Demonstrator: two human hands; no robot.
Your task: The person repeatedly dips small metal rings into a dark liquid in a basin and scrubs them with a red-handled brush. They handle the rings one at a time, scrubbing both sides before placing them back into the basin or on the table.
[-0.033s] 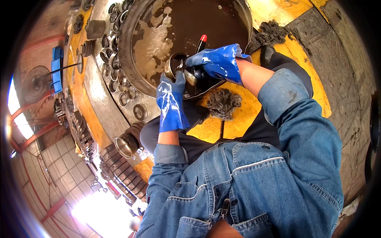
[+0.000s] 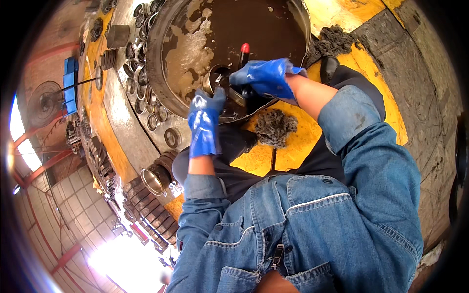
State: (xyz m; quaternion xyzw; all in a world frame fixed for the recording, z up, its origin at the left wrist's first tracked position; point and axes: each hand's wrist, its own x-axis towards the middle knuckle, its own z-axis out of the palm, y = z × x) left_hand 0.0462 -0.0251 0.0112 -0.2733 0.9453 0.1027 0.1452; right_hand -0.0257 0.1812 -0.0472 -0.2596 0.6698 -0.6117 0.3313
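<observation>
A hollow metal ring (image 2: 213, 78) is tilted between my two blue-gloved hands, over a wide round basin (image 2: 155, 63) of dark liquid. My left hand (image 2: 206, 115) is closed at the ring's near left edge, its thumb by the opening. My right hand (image 2: 264, 78), to the right of the ring, is closed round a black handle with a red tip (image 2: 245, 49) that sticks up past the fingers. The working end of that tool is hidden. A curved metal part (image 2: 236, 98) shows just below the right hand; whether it belongs to the same ring I cannot tell.
Many metal rings (image 2: 140, 75) stand along the basin's left side, with a loose ring (image 2: 172, 138) nearer me. A larger metal cylinder (image 2: 155, 179) lies by my left knee. Grey fibre wads (image 2: 276, 128) rest on the yellow floor (image 2: 391, 115). A fan (image 2: 46, 100) stands far left.
My left hand has shifted slightly left and turned. The red-tipped handle has swung a little to the left, with my right hand moving slightly; the ring has barely moved.
</observation>
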